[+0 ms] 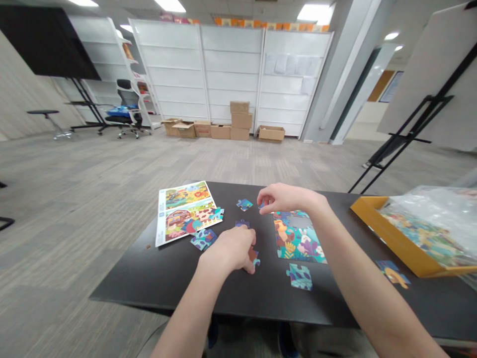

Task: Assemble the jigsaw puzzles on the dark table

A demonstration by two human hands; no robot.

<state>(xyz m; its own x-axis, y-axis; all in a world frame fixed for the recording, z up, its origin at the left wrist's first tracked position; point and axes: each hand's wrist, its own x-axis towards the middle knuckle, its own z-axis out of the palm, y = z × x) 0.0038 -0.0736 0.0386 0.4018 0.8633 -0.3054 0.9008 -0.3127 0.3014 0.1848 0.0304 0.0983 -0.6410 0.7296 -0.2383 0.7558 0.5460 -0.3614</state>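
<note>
My left hand [231, 247] is low over the black table, fingers curled around a brown and teal puzzle piece [255, 256]. A dark blue puzzle piece [242, 223] lies just beyond its knuckles. Farther off, my right hand [278, 197] pinches a small blue puzzle piece [261, 205], mostly covered by the fingers. Below that wrist is a partly joined puzzle [294, 243] with a rabbit, its right side hidden by my forearm. A teal leafy piece [300, 276] lies in front of it, and a blue piece [244, 204] lies left of my right hand.
A printed picture sheet [167, 226] lies on the left of the table [179, 288], with loose pieces [203, 239] on and beside it. At right, an orange box [402, 243] holds more pieces and clear plastic. An orange-patterned piece [393, 273] lies near it.
</note>
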